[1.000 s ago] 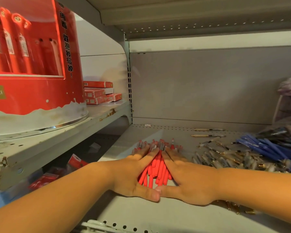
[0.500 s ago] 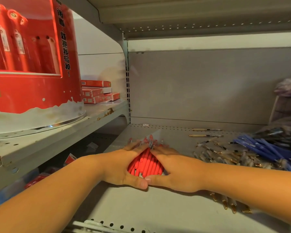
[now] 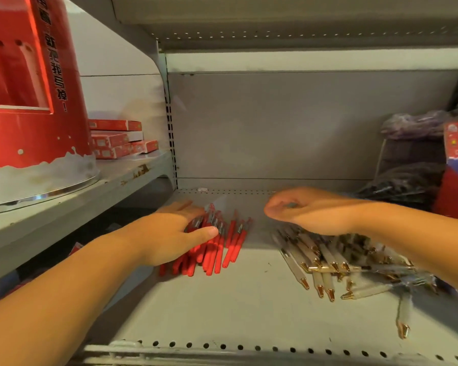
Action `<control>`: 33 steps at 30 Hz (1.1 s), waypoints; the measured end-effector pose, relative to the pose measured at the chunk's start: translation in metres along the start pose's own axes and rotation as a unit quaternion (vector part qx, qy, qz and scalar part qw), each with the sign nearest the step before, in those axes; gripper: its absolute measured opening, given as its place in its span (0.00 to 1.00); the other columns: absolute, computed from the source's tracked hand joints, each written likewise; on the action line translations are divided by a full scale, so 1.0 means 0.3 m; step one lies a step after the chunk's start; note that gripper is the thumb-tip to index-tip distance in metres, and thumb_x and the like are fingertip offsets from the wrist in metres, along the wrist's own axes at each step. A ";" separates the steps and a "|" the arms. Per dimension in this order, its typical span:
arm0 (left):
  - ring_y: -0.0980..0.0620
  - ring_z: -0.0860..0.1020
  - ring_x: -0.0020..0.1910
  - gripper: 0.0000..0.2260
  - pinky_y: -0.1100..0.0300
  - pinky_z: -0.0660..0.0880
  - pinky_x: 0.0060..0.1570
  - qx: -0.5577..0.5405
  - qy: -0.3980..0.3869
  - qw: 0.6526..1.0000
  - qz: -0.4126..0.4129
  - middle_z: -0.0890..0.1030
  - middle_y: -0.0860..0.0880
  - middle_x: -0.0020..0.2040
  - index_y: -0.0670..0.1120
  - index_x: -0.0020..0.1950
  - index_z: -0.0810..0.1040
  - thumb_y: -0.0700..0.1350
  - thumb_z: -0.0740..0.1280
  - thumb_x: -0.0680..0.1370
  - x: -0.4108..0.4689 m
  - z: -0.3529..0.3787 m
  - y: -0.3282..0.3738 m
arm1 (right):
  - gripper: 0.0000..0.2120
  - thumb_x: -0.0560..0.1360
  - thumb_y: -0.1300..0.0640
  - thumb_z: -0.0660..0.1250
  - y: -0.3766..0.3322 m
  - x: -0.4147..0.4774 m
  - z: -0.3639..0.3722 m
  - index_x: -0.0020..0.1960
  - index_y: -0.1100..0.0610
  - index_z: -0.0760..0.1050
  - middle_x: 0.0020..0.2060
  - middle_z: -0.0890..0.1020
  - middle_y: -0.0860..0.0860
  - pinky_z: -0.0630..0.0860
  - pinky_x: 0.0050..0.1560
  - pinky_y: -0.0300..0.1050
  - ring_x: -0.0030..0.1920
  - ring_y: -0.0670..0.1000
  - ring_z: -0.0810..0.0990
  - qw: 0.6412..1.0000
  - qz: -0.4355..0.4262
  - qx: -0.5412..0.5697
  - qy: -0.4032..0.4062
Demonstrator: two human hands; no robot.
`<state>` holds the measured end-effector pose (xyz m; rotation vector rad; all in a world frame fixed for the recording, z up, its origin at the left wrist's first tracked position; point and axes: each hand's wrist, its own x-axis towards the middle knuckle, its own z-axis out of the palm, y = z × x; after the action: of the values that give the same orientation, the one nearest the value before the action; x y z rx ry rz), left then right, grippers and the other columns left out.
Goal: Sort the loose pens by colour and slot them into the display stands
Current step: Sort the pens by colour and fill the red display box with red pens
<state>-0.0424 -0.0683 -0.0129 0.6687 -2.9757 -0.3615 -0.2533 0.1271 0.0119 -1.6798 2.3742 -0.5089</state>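
The left forearm (image 3: 72,291) and the right forearm (image 3: 413,233) are both showing slim and smooth, and they are lying bare along their whole visible length, the skin running uncovered from the edges of the picture right through the wrists. The left hand (image 3: 169,235) and the right hand (image 3: 312,211) are showing bare as well, backs and knuckles alike. The right hand is appearing smeared and soft-edged, so its finer details are not reading clearly.
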 end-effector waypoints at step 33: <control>0.53 0.78 0.42 0.12 0.57 0.77 0.48 -0.070 -0.116 0.988 -0.077 0.81 0.50 0.51 0.52 0.53 0.76 0.56 0.70 0.76 0.313 0.150 0.590 | 0.10 0.78 0.38 0.60 0.336 -0.274 -0.092 0.53 0.41 0.76 0.49 0.76 0.39 0.75 0.53 0.42 0.49 0.40 0.75 0.971 -0.162 -0.150 -0.088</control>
<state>-0.2056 0.0563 -0.0118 0.9000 -3.0811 -0.6980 -0.3228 0.2390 -0.0047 -2.1610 2.1421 -0.0364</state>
